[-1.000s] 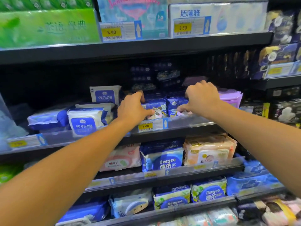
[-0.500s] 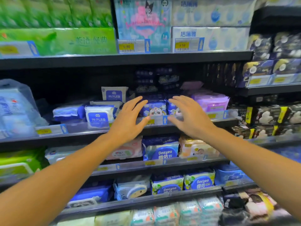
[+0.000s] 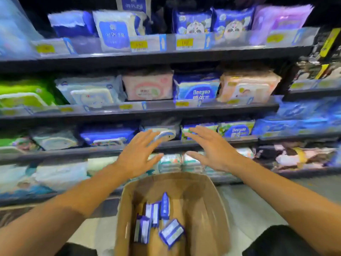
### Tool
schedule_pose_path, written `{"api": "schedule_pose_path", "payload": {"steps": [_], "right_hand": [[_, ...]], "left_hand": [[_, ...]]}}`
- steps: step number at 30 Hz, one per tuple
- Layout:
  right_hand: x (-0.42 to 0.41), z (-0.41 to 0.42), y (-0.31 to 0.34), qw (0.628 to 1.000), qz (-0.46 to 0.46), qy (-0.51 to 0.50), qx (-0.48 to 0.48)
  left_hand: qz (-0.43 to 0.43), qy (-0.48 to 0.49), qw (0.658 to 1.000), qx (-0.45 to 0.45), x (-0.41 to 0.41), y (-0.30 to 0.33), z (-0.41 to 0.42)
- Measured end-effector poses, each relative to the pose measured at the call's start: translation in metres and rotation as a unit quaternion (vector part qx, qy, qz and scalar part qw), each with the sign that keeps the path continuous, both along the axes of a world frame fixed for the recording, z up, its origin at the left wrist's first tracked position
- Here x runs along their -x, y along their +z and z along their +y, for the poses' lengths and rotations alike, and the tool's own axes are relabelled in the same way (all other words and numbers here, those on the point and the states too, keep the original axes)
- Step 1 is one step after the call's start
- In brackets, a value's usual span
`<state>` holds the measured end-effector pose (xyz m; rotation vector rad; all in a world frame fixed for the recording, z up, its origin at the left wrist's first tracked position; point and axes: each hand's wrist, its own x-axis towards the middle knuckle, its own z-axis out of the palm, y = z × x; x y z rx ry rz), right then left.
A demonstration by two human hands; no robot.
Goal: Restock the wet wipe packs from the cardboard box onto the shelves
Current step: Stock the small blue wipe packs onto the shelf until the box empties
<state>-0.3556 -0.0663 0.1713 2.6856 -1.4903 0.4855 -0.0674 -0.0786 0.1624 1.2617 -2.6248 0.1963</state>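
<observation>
Below, the wet wipe packs (image 3: 156, 217) are seen loose at the bottom of the cardboard box (image 3: 212, 196) (much floor bare around them). Above its far rim, left hand (image 3: 137, 156) and right hand (image 3: 215, 151) are spread flat, each grip empty, an open gap kept between them before the shelves (image 3: 166, 56).

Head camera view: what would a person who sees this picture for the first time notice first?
Two bare hands, the left hand and the right hand, are spread open and empty in the middle, just above an open cardboard box. A few small blue-and-white wet wipe packs lie at the bottom of that box. Behind the hands, shelves full of wipe packs fill the view, with two panda-print packs on the top shelf.
</observation>
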Motion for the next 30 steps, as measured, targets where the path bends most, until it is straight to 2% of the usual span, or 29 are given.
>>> {"api": "schedule_pose_path", "payload": {"steps": [3,7,13,15,19,24,26,30], "right_hand": [[-0.013,0.014,-0.053,0.999,0.011,0.002,-0.049],[-0.029,0.039,-0.114,0.99,0.014,-0.006,-0.14],[-0.049,0.071,-0.188,0.964,0.003,-0.041,-0.264],[-0.056,0.081,-0.213,0.95,0.002,-0.049,-0.308],[-0.062,0.094,-0.257,0.915,0.037,-0.067,-0.396],[-0.063,0.096,-0.3,0.879,0.045,-0.087,-0.468],[-0.065,0.094,-0.314,0.866,0.047,-0.09,-0.49],[-0.069,0.092,-0.34,0.837,0.047,-0.104,-0.536]], "left_hand": [[-0.023,0.022,0.998,-0.049,-0.015,-0.046,0.019],[-0.046,0.056,0.985,-0.158,-0.028,-0.103,0.051],[-0.092,0.138,0.932,-0.321,-0.036,-0.196,0.098],[-0.1,0.167,0.903,-0.383,-0.036,-0.225,0.111],[-0.086,0.24,0.821,-0.51,-0.039,-0.27,0.118],[-0.039,0.316,0.76,-0.567,-0.04,-0.303,0.11],[0.021,0.358,0.727,-0.585,-0.037,-0.319,0.106],[0.164,0.48,0.639,-0.578,-0.027,-0.344,0.093]]}}
